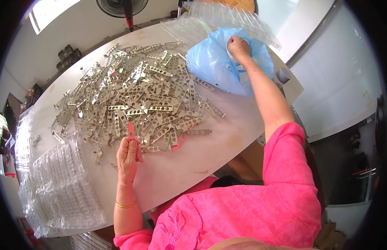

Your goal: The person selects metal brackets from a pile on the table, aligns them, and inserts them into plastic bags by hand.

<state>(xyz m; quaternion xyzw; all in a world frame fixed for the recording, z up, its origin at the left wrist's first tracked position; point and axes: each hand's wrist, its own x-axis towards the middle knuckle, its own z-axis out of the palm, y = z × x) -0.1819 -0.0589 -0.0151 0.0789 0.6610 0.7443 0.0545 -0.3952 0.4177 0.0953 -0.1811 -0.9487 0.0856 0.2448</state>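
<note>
My left hand (pixel 127 155) is closed around a small red tool (pixel 131 130), its tip pointing away from me over the near edge of a heap of metal brackets (pixel 139 91). The brackets are flat silver strips with rows of round holes. At the upper right, my right hand (pixel 238 46) is closed at the mouth of a light blue plastic bag (pixel 210 58); its fingertips, and anything between them, are hidden.
Clear plastic trays (pixel 62 183) lie stacked at the left of the white table (pixel 231 121). More clear trays (pixel 243 21) lie behind the bag. A grey cylinder (pixel 283 75) stands right of the bag. A fan (pixel 122 7) is beyond the table.
</note>
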